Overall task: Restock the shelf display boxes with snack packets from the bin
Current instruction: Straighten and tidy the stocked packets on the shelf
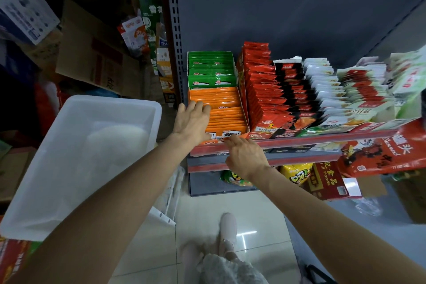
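An orange display box [230, 120] full of orange snack packets sits at the left end of the shelf [299, 143]. My left hand [192, 120] lies flat on the packets at the box's left side, fingers straight. My right hand [244, 154] touches the box's front panel with straight fingertips. Behind it stands a green display box [211, 69] of green packets. The white plastic bin [76, 159] is at the left, below shelf level, and no packets show inside it.
Rows of red [262, 90], black [292, 90] and white [327, 90] packets fill the shelf to the right. Large red bags [380, 157] hang over the shelf front. Cardboard boxes [92, 53] pile up at the left. My shoe [228, 228] stands on the tiled floor.
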The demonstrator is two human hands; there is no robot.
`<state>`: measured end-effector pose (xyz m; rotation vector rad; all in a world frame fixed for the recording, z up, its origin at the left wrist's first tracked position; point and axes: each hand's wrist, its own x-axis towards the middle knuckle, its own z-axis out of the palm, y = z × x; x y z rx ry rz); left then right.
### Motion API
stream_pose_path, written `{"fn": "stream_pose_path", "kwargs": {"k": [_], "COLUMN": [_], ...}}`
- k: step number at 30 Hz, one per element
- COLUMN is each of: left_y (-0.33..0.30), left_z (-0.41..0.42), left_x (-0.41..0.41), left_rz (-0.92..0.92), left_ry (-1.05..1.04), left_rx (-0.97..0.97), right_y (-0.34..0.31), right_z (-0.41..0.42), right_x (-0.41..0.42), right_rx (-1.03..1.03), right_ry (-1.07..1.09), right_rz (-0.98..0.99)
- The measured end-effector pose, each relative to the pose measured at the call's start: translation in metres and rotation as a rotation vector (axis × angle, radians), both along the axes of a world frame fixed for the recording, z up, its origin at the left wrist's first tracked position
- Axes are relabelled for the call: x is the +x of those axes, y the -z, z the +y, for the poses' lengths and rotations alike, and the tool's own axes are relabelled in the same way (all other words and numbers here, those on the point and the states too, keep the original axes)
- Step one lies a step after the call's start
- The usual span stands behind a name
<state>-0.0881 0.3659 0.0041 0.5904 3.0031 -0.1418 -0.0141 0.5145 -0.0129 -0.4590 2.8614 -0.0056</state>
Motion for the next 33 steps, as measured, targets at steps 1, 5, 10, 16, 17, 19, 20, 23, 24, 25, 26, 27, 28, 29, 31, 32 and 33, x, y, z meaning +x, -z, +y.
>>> {"fn": "stream_pose_path", "kwargs": {"k": [1,5,10,16,17,19,20,23,24,25,26,27,28,29,31,32,33], "left_y": [0.000,0.001,0.002,0.003,0.003,0.001,0.001,0.002,0.002,0.002,0.002,0.002,0.002,0.002,0.003,0.004,0.004], "left_z": [0.001,0.000,0.001,0.000,0.001,0.002,0.002,0.003,0.003,0.003,0.003,0.002,0.000,-0.002,-0.006,-0.006,-0.006], "left_x": [0.001,0.003,0.001,-0.004,-0.005,-0.005,-0.005,-0.006,-0.006,-0.007,-0.008,-0.009,-0.011,-0.013,-0.020,-0.022,-0.023], "left_rz": [0.012,0.057,0.053,0.004,-0.002,0.001,0.020,0.108,0.118,0.112,0.096,0.075,0.048,0.013,-0.078,-0.123,-0.157], "left_ry": [0.004,-0.002,-0.002,-0.013,-0.014,-0.021,-0.019,0.011,0.018,0.022,0.029,0.036,0.039,0.034,0.023,0.025,0.029], "left_rx": [-0.003,0.006,0.017,0.010,0.008,0.004,-0.004,-0.021,-0.012,0.003,0.017,0.025,0.026,0.021,-0.020,-0.061,-0.104], "right_y": [0.000,0.002,-0.002,0.000,0.001,0.002,0.003,0.007,0.007,0.006,0.005,0.004,0.001,-0.002,-0.009,-0.011,-0.012], "right_z": [0.000,0.000,-0.005,-0.008,-0.009,-0.009,-0.009,-0.009,-0.010,-0.010,-0.010,-0.010,-0.010,-0.010,-0.010,-0.011,-0.011], "right_x": [0.000,0.000,0.000,-0.014,-0.015,-0.017,-0.017,-0.019,-0.019,-0.020,-0.021,-0.021,-0.021,-0.020,-0.018,-0.019,-0.021], "right_rx": [-0.004,-0.012,-0.112,0.000,0.016,0.036,0.043,0.053,0.058,0.061,0.060,0.042,0.001,-0.050,-0.152,-0.184,-0.198], "right_ry": [0.000,0.009,0.038,-0.007,-0.009,-0.019,-0.024,-0.016,-0.016,-0.014,-0.007,0.004,0.024,0.049,0.080,0.085,0.090], "right_rz": [-0.008,-0.033,0.190,0.047,0.040,0.029,0.025,0.001,-0.007,-0.020,-0.039,-0.052,-0.051,-0.026,0.101,0.174,0.241]}}
